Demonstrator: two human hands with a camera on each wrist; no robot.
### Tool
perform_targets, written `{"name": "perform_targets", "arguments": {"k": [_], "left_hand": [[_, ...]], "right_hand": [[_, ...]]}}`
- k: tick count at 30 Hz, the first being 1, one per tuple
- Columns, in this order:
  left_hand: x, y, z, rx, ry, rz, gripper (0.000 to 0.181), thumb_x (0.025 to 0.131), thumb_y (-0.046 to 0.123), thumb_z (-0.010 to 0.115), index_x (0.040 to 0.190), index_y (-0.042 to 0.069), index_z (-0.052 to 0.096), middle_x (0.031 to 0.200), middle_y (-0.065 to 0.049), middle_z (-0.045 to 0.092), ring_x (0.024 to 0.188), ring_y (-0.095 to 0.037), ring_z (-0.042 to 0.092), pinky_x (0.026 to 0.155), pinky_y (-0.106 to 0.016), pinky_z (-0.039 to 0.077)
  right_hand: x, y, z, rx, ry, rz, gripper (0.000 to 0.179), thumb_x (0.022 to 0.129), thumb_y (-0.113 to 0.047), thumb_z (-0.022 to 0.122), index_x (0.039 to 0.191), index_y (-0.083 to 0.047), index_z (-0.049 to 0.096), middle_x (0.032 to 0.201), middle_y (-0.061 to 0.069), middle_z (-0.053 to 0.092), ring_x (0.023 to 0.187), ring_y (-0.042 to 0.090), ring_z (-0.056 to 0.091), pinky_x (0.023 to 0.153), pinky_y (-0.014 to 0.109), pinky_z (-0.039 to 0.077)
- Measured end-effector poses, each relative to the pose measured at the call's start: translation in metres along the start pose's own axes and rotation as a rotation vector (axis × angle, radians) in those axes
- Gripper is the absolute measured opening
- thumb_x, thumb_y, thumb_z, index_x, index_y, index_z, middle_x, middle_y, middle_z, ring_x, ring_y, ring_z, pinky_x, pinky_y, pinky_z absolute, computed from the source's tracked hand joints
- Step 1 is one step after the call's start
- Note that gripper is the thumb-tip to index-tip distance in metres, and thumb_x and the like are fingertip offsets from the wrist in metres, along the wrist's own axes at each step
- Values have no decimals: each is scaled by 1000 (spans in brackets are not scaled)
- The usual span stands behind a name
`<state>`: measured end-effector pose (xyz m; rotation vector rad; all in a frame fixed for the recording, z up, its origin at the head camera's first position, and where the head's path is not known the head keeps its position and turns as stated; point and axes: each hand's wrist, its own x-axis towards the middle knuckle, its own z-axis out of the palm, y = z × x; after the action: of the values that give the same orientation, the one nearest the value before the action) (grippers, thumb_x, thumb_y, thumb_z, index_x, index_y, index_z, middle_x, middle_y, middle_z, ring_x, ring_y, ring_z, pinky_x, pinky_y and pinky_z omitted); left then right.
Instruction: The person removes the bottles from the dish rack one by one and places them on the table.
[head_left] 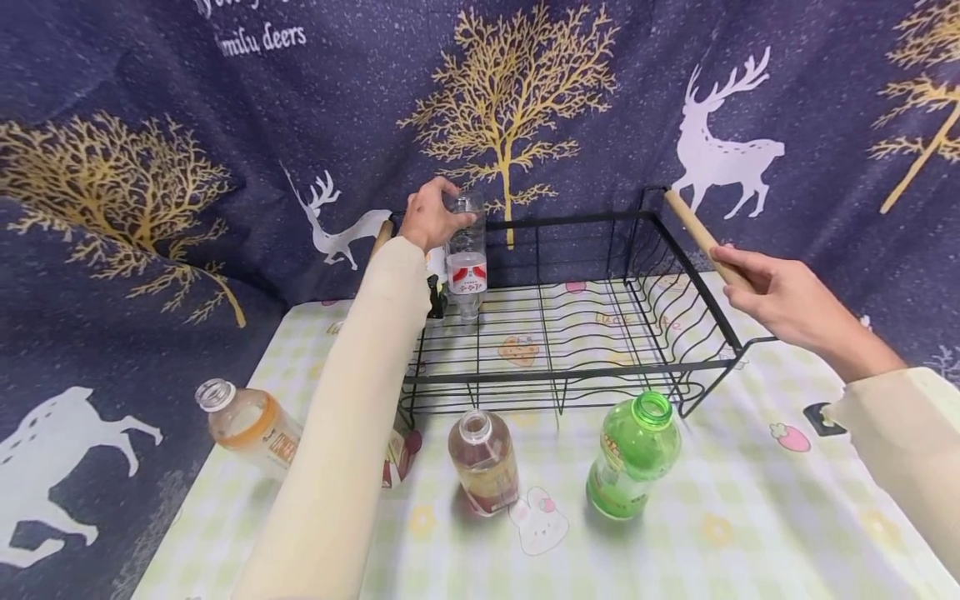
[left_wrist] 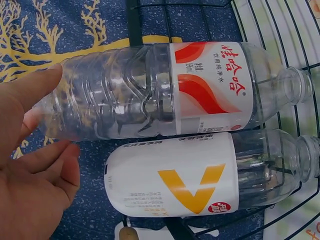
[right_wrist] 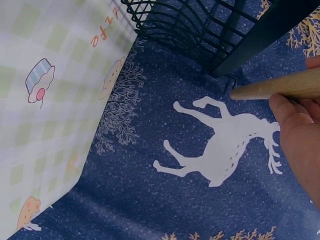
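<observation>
My left hand (head_left: 433, 215) holds a clear plastic water bottle (head_left: 467, 273) by its base, at the left end of a black wire dish rack (head_left: 570, 373). The bottle stands upside down, its neck low among the rack wires. Close beside it, also neck down, is a bottle with a white label and yellow V (left_wrist: 175, 175). In the head view, my left hand and sleeve partly cover that one. At the rack's right end my right hand (head_left: 780, 296) grips the wooden handle (head_left: 688, 220), which also shows in the right wrist view.
Before the rack stand a green bottle (head_left: 633, 458) and a reddish-tinted bottle (head_left: 484, 467). Further left, an orange-banded bottle (head_left: 255, 425) leans in view, partly behind my left sleeve. Another reddish item (head_left: 396, 460) is mostly hidden there. Dark printed fabric (head_left: 337, 100) hangs behind the rack.
</observation>
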<state>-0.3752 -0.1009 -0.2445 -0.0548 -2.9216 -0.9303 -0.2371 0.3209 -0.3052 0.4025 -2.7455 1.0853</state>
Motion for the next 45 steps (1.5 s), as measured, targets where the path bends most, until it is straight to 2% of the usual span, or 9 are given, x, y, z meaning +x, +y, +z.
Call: {"name": "perform_targets", "arguments": {"k": [7,16,21,28,35,42,45], "left_hand": [[1,2,-2,7,12,11,41,94,34,72,124,15,52,134,-8,52,124,-26,41,99,-43,44],[-3,4,-6,-1,-6,-18,48,94,35,71,133,15,51,144,-5,48,134,-23,37,106,-40,42],[-7,7,-13,-12,-8,10,52,94,36,71,136,13,50,141,-6,49,133,-23,38,105,-39,42],[-12,7,-21,-25,-1,19,53,93,36,72,136,12,51,134,-8,51,122,-23,45,102,-38,44],[-14,7,-25,-16,38,57,53,92,35,73,134,9,54,123,-8,55,107,-21,49,96,-34,45],[-18,10,-29,-14,50,93,52,92,34,73,133,8,55,120,-7,55,103,-19,49,93,-31,45],[-21,11,-33,-20,53,107,52,92,34,73,133,7,54,122,-8,55,103,-20,48,92,-31,45]], "right_hand": [[5,0,1,-8,-5,10,52,100,-8,56,150,-1,43,142,33,48,85,-14,47,55,18,37],[7,-1,0,-12,-12,21,52,100,-10,56,150,-2,43,137,35,51,84,-12,47,53,20,37],[5,0,-2,-15,-13,23,52,101,-10,56,151,-2,42,136,35,52,84,-13,47,51,22,37],[4,1,-1,-17,-28,18,53,100,-9,56,151,-1,41,136,36,51,84,-12,47,52,21,38],[3,2,0,-38,-21,0,53,99,-8,58,149,0,43,134,36,53,83,-13,48,52,21,38],[2,2,-1,-54,-13,-15,53,99,-9,58,149,0,44,138,35,49,86,-23,43,55,16,37],[2,2,-1,-60,-8,-23,52,100,-10,59,149,0,44,141,35,47,86,-22,43,55,16,37]]}}
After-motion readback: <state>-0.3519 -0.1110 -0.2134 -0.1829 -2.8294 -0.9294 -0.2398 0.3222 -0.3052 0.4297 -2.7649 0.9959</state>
